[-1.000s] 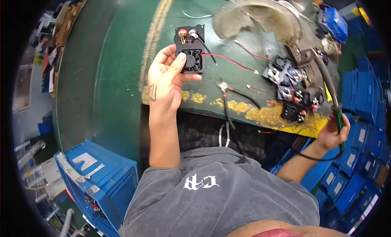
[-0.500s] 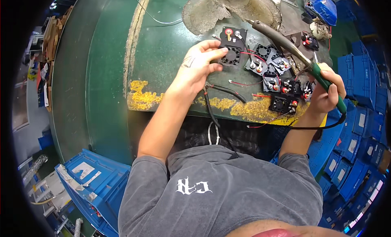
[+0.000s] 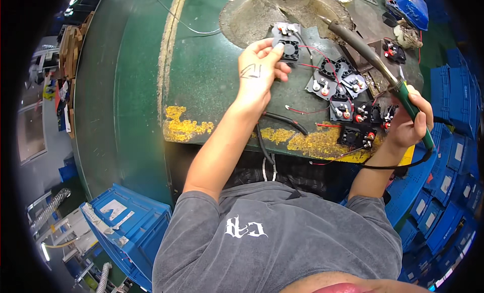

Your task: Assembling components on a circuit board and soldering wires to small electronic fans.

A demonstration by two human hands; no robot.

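Note:
My left hand (image 3: 256, 74) is closed on the edge of a black plate with a small cooling fan (image 3: 290, 50). Metal terminals sit at that plate's far end, and it is tilted up from the bench. In my right hand (image 3: 411, 124) is a large soldering iron (image 3: 370, 53), gripped by its green handle. Its tip points away from me to the upper left, apart from the held plate. Between my hands lie several similar fan plates (image 3: 322, 86) with red and white terminals and thin wires, some overlapping.
A crusty grey round metal hood or dish (image 3: 234, 18) stands at the far side of the green bench (image 3: 206, 81). Thick black cables (image 3: 287, 120) lie near the worn yellow front edge. A blue bag (image 3: 409, 10) is far right; blue crates (image 3: 128, 225) flank the bench.
The plate in my left hand has tilted, its terminal end now seen edge-on, and the hand has turned with it. The soldering iron stays in my right hand. The whole view has shifted slightly.

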